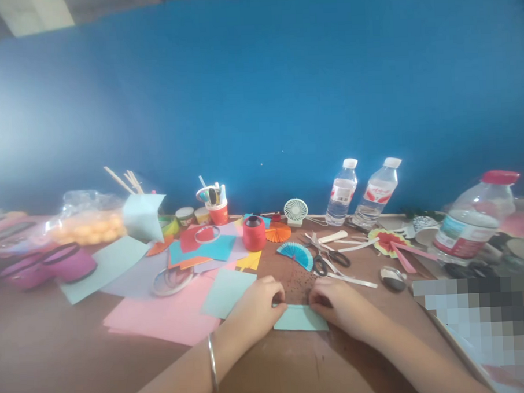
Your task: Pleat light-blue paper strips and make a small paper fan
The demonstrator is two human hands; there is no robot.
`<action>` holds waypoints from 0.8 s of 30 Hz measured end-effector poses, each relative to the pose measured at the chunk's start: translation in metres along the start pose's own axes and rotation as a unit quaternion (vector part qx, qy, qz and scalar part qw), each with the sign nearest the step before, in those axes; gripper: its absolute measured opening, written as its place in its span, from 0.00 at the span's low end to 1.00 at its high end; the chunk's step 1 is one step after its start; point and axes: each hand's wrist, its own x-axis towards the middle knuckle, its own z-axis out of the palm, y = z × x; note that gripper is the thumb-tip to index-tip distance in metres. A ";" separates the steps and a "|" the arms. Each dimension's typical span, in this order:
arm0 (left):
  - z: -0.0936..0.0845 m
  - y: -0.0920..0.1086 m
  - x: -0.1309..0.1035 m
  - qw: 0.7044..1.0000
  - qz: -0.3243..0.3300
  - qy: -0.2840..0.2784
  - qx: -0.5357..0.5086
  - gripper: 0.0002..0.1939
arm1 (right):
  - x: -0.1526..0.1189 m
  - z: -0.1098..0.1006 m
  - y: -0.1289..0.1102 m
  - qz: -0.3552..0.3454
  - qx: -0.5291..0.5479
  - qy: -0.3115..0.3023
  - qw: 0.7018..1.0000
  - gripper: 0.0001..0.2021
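A small piece of pale green paper (300,319) lies on the brown table in front of me, with a fold line along its far edge. My left hand (263,300), a silver bangle on its wrist, has its fingers curled closed on the paper's left end. At the right end my right hand (335,302) is closed on the same edge, thumb and fingers together. The fingertips are partly hidden. Just beyond the hands lie a blue pleated paper fan (295,255) and black-handled scissors (326,255). Another pale green sheet (228,292) sits left of my left hand.
Pink sheets (163,316) spread to the left, near a red spool (254,234) and a cup of pens (218,211). A small white fan (295,211), two water bottles (342,193) and a larger red-capped bottle (474,222) stand toward the back and right. A blue wall (257,92) rises behind.
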 end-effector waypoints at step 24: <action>-0.012 0.022 -0.018 0.931 0.191 -0.058 0.304 0.14 | -0.005 -0.010 0.000 -0.163 -0.121 -0.036 0.978 0.09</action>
